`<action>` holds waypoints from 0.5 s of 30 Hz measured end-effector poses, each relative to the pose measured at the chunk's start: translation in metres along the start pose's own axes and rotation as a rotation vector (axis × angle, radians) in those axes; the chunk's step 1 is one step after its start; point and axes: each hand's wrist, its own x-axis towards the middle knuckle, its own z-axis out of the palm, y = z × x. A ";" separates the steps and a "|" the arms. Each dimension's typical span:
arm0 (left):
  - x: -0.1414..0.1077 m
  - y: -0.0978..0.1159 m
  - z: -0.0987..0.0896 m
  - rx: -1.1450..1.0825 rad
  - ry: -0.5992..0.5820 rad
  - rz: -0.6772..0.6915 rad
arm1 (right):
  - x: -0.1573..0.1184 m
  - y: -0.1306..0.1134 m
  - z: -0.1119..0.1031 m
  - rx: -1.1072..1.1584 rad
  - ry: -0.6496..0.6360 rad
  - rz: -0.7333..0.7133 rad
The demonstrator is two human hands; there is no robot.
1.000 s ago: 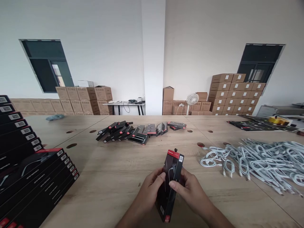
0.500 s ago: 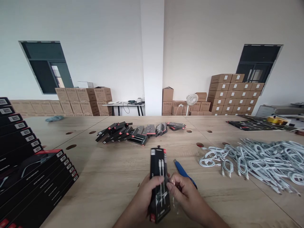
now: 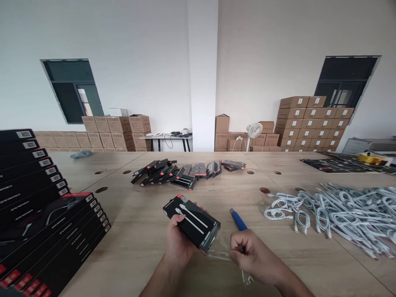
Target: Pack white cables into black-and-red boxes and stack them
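Observation:
My left hand [image 3: 179, 241] grips a black cable box [image 3: 193, 222] with white cables printed on its front and red at its ends. The thumb lies on the front, and fingertips show behind the far edge. To the right, my right hand [image 3: 247, 251] is closed in a fist on clear plastic wrap [image 3: 218, 252]. The wrap stretches between the box's near right corner and the fist, and a loose end dangles below. A blue-handled tool [image 3: 238, 220] lies on the table just beyond my right hand, partly hidden by it.
Tall stacks of black boxes [image 3: 55, 235] stand at the left. Several loose boxes [image 3: 161, 173] lie at mid-table. Coiled white cables [image 3: 343, 214] are heaped at the right, with black printed sheets [image 3: 334, 165] behind. Holes [image 3: 101, 189] dot the tabletop.
The box has turned from upright to slanting, its top now toward the left. My right hand has moved away from it, drawing the plastic wrap out. The view has shifted slightly left.

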 end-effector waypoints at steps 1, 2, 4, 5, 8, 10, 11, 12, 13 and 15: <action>0.000 -0.001 0.000 -0.018 -0.017 -0.014 | -0.001 -0.001 -0.003 0.020 -0.006 0.009; 0.000 0.000 0.000 -0.028 -0.029 -0.021 | -0.001 -0.001 -0.006 0.032 -0.015 0.016; -0.001 0.007 -0.003 -0.026 -0.038 -0.020 | -0.004 0.003 -0.011 0.064 -0.032 0.026; -0.001 0.014 -0.005 -0.020 -0.020 -0.009 | -0.005 0.005 -0.014 0.104 -0.028 0.031; -0.003 0.035 -0.015 0.010 0.065 0.026 | -0.007 0.015 -0.023 0.284 0.077 0.029; -0.003 0.041 -0.021 0.027 0.032 -0.024 | -0.004 0.019 -0.025 0.415 0.170 0.052; -0.003 0.041 -0.024 0.038 -0.027 -0.080 | -0.001 0.019 -0.024 0.490 0.212 0.067; -0.002 0.037 -0.026 0.049 -0.098 -0.146 | 0.002 0.018 -0.021 0.587 0.257 0.089; -0.001 0.032 -0.027 0.061 -0.166 -0.215 | 0.006 0.017 -0.018 0.698 0.308 0.112; 0.000 0.021 -0.030 0.107 -0.273 -0.339 | 0.012 0.014 -0.011 0.886 0.417 0.145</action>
